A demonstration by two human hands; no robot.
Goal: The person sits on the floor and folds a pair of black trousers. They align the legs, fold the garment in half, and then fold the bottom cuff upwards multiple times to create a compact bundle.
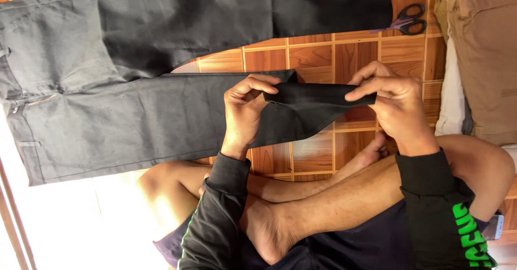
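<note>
At mid-frame I pinched the folded hem of the dark trousers (161,113) between both hands, my left hand (243,111) and right hand (396,105) each clamped on the cloth, scissors (406,21) lying at upper right.

Left hand (245,111): raised, fingers curled, thumb and fingertips pinched shut, wrist in black long sleeve. Right hand (396,105): level with the left, well apart, fingers bent forward in a matching pinch. Bare legs crossed beneath both forearms.
</note>
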